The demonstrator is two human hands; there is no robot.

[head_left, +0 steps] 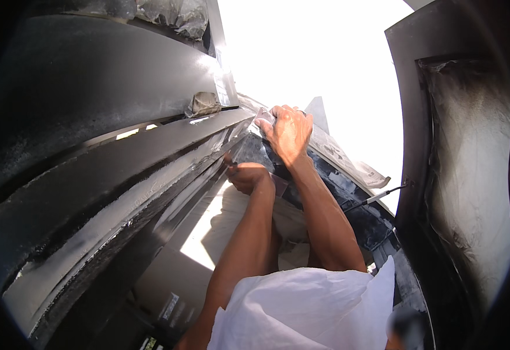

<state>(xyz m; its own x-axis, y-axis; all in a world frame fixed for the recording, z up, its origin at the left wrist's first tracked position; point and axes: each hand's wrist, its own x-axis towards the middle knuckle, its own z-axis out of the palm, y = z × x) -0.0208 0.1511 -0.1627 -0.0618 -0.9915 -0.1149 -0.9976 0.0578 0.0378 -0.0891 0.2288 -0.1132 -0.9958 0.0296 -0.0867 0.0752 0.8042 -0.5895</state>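
Note:
My right hand is stretched out to the corner where the grey panels meet. Its fingers are bent and closed over a small pinkish-grey sheet that looks like sandpaper. Lower and to the left, my left hand curls against the edge of the long grey body panel, its fingers partly in shadow. A brownish, thin sheet shows beside its wrist; whether the hand holds it is hidden. The dark, patchy panel lies between and beyond both hands.
An open vehicle door with plastic sheeting stands at right, joined by a strut. Printed paper covers the surface behind my right hand. A crumpled wrapped piece sits on the left panel. White cloth hangs over my forearms.

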